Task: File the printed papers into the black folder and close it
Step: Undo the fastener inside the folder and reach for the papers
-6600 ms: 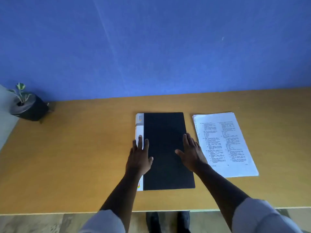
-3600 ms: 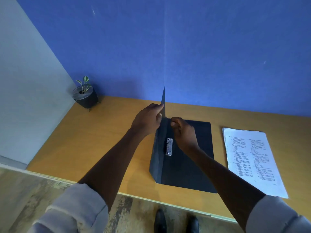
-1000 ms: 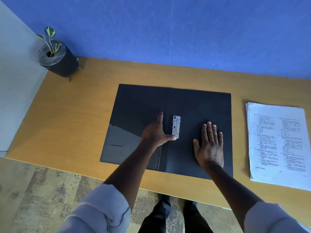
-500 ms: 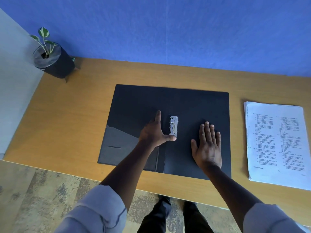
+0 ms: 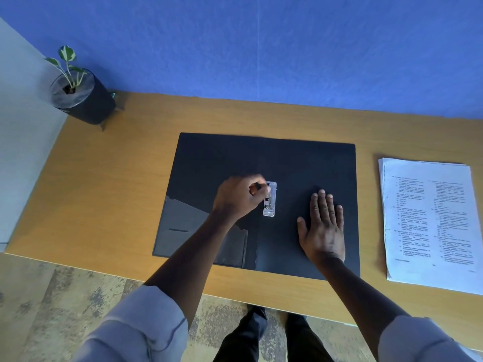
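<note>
The left grip (image 5: 241,197) is curled, its fingertips pinched onto the upper end of the metal clip (image 5: 270,199) that sits at the spine of the open folder (image 5: 300,163); how firmly it clamps the lever I cannot tell, as the fingers blur there. The clip's long axis runs away from the person, along the fold, and the left grip meets it from the left side, so any lift of the lever would swing up and toward that hand. The right grip (image 5: 322,226) lies flat, fingers spread and holding nothing, palm down on the folder's right leaf just beside the clip, pinning that leaf to the worktop (image 5: 117,184).

Out from there, the folder lies fully open and flat, with an inner pocket (image 5: 183,223) on its left leaf under the left forearm. The papers (image 5: 428,220) lie in a neat stack on the worktop to the right, well apart from the clip and just beyond the folder's right edge, their long axis parallel to the spine. The right grip is much the nearer to them, so fetching the stack seems its job once the clip is open. A potted plant (image 5: 78,97) stands at the far left corner, clear of all this.
</note>
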Demonstrator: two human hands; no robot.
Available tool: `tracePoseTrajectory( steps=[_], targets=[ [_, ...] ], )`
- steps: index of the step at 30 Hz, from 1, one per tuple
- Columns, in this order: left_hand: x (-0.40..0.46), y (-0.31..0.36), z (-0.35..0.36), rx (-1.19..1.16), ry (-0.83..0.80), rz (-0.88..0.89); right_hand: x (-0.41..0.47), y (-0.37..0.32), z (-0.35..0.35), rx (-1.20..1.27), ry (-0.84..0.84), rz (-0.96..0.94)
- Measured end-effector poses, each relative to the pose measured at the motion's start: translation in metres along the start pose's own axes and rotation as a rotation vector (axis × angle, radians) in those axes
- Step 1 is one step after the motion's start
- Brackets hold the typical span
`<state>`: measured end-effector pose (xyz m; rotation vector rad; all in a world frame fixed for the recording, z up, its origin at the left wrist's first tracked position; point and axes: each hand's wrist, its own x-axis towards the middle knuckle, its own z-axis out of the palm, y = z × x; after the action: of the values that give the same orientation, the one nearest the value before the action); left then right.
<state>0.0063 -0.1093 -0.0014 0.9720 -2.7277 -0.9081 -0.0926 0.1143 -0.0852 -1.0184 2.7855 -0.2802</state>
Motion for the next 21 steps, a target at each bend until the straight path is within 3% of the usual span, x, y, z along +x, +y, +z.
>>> tracePoseTrajectory(
  steps=[14,21],
  targets=[
    [0.034,0.003,0.021,0.139,0.136,0.053,0.0,0.001,-0.001,-0.013,-0.011,0.001],
    [0.039,-0.006,0.029,0.216,0.044,0.049,0.0,0.0,-0.001,-0.004,0.006,-0.008]
  ],
)
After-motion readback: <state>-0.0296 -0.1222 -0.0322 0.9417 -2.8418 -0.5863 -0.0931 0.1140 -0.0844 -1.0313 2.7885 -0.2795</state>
